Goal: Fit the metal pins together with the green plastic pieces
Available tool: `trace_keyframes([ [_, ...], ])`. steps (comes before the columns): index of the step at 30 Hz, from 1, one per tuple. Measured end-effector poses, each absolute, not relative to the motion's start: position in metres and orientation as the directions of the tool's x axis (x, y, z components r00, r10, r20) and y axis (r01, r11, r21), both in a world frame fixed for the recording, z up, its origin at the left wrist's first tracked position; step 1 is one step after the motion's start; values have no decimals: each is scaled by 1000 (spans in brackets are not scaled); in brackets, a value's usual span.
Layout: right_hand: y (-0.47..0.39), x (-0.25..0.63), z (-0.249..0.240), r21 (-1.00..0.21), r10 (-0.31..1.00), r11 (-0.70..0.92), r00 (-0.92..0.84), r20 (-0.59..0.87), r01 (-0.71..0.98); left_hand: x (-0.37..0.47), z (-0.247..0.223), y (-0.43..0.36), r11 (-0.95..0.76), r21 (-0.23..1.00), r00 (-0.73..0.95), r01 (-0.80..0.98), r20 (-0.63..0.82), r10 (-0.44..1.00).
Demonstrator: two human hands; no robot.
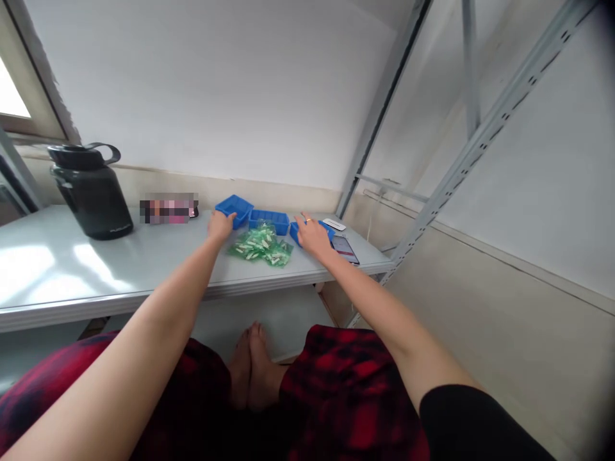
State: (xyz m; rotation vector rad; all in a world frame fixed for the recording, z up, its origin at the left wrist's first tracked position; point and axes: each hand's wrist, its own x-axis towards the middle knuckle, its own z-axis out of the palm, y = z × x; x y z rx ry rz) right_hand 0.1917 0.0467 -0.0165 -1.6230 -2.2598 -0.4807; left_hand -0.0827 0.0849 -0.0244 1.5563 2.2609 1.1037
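Note:
Three small blue plastic bins stand in a row on the shelf. My left hand [221, 226] is closed on the near left edge of the left blue bin [235, 206], which sits at an angle. The middle blue bin [269, 221] is untouched. Over at the right, my right hand [314, 237] grips the right blue bin [294, 233] from above and covers much of it. In front of the middle bin lies a pile of green-tinted clear plastic packets [262, 245] with small pale pieces inside.
A large dark water bottle [93, 192] stands on the left of the grey shelf [168, 262]. A blurred-out pinkish item [170, 209] lies by the wall. Right of the bins are a phone [346, 248] and a white oval object [334, 224]. A metal upright [379, 115] rises behind.

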Motion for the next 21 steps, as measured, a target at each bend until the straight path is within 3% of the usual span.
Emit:
trace_keyframes([
  [2, 52, 205, -14, 159, 869, 283, -323, 374, 946, -87, -20, 85, 203, 567, -422, 798, 286, 861],
  [6, 56, 217, -16, 146, 936, 220, -250, 247, 965, -93, -14, 81, 212, 417, -361, 884, 321, 875],
  [12, 56, 213, -22, 151, 942, 244, -271, 198, 958, -83, -15, 90, -29, 176, -42, 984, 386, 921],
  [17, 54, 211, -22, 125, 953, 230, -249, 174, 965, -94, -29, 119, -35, 167, -6, 985, 243, 970],
  [21, 51, 213, -23, 112, 938, 274, -291, 187, 955, -119, -42, 140, -108, 250, 19, 962, 334, 942],
])
